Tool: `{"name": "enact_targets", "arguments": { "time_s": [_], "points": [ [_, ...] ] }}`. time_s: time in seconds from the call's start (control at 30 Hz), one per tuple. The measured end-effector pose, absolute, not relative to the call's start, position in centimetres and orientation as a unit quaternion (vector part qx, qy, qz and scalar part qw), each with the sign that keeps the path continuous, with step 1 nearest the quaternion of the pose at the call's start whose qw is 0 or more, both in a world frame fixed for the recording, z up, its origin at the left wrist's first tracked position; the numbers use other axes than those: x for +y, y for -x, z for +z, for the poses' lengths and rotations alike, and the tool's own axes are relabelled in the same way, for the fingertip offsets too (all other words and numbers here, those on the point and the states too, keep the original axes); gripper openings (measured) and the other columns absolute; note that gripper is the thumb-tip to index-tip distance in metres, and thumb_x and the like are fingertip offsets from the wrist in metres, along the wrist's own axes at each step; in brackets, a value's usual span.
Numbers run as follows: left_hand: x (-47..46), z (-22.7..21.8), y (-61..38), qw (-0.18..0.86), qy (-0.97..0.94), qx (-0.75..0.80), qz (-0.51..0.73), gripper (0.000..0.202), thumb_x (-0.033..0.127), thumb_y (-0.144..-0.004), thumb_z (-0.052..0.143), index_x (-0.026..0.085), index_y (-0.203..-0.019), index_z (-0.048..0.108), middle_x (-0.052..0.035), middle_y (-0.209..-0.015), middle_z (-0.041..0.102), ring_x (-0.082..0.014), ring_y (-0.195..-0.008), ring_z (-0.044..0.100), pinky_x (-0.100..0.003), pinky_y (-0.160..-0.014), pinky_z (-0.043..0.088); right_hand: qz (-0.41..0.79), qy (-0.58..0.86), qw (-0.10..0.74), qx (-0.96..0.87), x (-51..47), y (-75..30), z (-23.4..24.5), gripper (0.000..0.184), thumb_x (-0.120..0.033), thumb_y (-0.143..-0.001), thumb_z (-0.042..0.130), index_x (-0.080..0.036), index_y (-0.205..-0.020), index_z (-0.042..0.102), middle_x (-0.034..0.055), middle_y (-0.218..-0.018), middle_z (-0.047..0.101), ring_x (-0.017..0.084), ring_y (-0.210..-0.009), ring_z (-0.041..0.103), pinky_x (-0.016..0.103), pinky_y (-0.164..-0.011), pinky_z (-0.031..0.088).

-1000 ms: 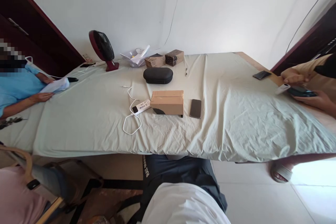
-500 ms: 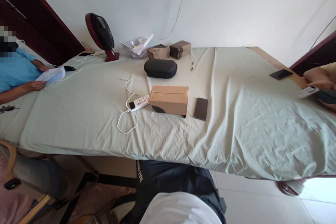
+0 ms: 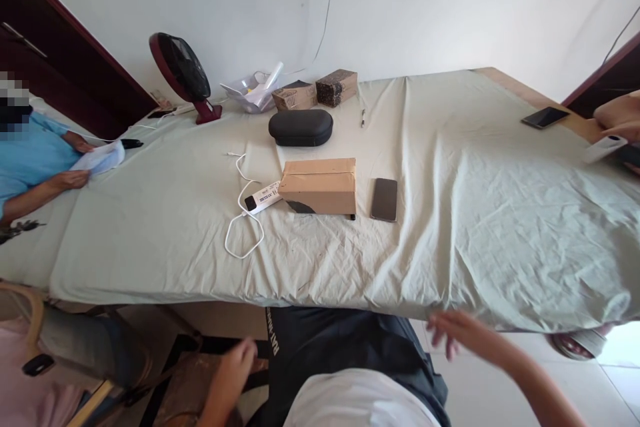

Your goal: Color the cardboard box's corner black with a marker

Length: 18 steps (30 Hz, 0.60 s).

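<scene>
My left hand (image 3: 236,368) is raised beside my lap, below the table's front edge. It is a little blurred, its fingers loosely bent and holding nothing that I can see. On the other side, my right hand (image 3: 454,332) hovers at the front edge with fingers spread and nothing in them. Both hands are apart from the things on the table. Nearest to them stand a closed brown cardboard box (image 3: 318,187) and a dark smartphone (image 3: 385,199) lying flat. Left of the box, a white power strip (image 3: 266,196) lies partly hidden behind it, with a white cable (image 3: 226,240) looped around.
A black hard case (image 3: 301,128), two small cardboard boxes (image 3: 337,87), a clear plastic bin (image 3: 253,95), a pen (image 3: 363,118) and a fan (image 3: 183,73) stand farther back on the green tablecloth (image 3: 165,213). One person holds papers (image 3: 103,157) at left; another sits at right near a phone (image 3: 545,117).
Both my hands have come into view from below, left and right of my lap. The camera view has shifted slightly. The things on the table have stayed in place.
</scene>
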<state>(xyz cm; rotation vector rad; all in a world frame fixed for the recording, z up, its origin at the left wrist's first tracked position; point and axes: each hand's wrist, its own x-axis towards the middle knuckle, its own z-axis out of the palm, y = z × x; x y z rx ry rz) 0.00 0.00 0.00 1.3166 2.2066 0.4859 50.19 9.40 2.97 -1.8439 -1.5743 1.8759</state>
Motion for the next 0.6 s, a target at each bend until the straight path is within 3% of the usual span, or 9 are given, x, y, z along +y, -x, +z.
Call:
{"name": "enact_targets", "arguments": {
  "time_s": [0.07,0.1,0.17,0.27,0.37,0.47,0.6],
  "points": [
    [4.7,0.6,1.1,0.236,-0.481,0.791,0.294,0.038,0.057,-0.093,0.061,0.025,-0.073,0.066,-0.0015,-0.065,0.064,-0.0250,-0.068,0.067,-0.035,-0.066,0.053,0.591,0.530,0.162,-0.586,14.2,-48.6,4.9,0.058,-0.076,-0.094,0.057,-0.024,-0.091,0.081,0.0126,-0.092,0.080,0.029,-0.081,0.078,0.049,-0.086,0.064],
    [7.9,1.0,1.1,0.220,-0.470,0.769,0.374,0.035,0.059,-0.091,0.061,0.026,-0.078,0.068,-0.0032,-0.072,0.069,-0.0277,-0.078,0.070,-0.037,-0.074,0.056,0.546,0.509,0.243,-0.620,17.0,-47.3,5.7,0.057,-0.076,-0.095,0.057,-0.024,-0.099,0.081,0.0134,-0.100,0.080,0.031,-0.093,0.077,0.051,-0.095,0.062],
    [15.0,2.0,-0.2,0.204,-0.427,0.705,0.529,0.042,0.064,-0.087,0.067,0.026,-0.103,0.070,-0.0103,-0.106,0.076,-0.0307,-0.109,0.071,-0.042,-0.097,0.056,0.454,0.502,0.398,-0.619,22.5,-43.8,6.4,0.059,-0.075,-0.092,0.062,-0.029,-0.126,0.074,0.0139,-0.134,0.073,0.035,-0.128,0.068,0.057,-0.112,0.054],
    [24.2,2.9,-4.0,0.315,-0.382,0.602,0.627,0.071,0.075,-0.078,0.073,0.024,-0.126,0.063,-0.0176,-0.148,0.062,-0.0326,-0.146,0.054,-0.047,-0.119,0.045,0.423,0.493,0.417,-0.635,28.9,-38.3,5.3,0.107,-0.076,-0.073,0.081,-0.027,-0.161,0.046,0.0167,-0.171,0.040,0.041,-0.161,0.033,0.064,-0.129,0.034],
    [28.5,2.6,-7.4,0.360,-0.389,0.572,0.626,0.085,0.090,-0.076,0.063,0.025,-0.132,0.061,-0.0203,-0.155,0.056,-0.0361,-0.147,0.053,-0.052,-0.117,0.047,0.429,0.495,0.385,-0.651,31.8,-34.9,3.5,0.135,-0.075,-0.061,0.089,-0.021,-0.170,0.030,0.0179,-0.177,0.028,0.044,-0.167,0.013,0.064,-0.135,0.011],
    [28.7,2.2,-8.6,0.359,-0.392,0.555,0.640,0.087,0.092,-0.079,0.058,0.027,-0.136,0.058,-0.0196,-0.155,0.056,-0.0355,-0.145,0.055,-0.052,-0.113,0.049,0.443,0.433,0.428,-0.658,31.6,-34.1,2.9,0.121,-0.073,-0.075,0.080,-0.029,-0.172,0.023,0.0106,-0.179,0.026,0.036,-0.169,0.012,0.058,-0.136,0.017],
    [26.9,3.5,-7.9,0.303,-0.432,0.477,0.703,0.083,0.087,-0.087,0.055,0.028,-0.146,0.056,-0.0159,-0.153,0.058,-0.0316,-0.146,0.054,-0.046,-0.117,0.047,0.445,0.378,0.499,-0.640,30.0,-35.1,4.6,0.105,-0.066,-0.083,0.078,-0.037,-0.170,0.027,0.0087,-0.171,0.041,0.034,-0.160,0.037,0.055,-0.127,0.040]
  ]
}}
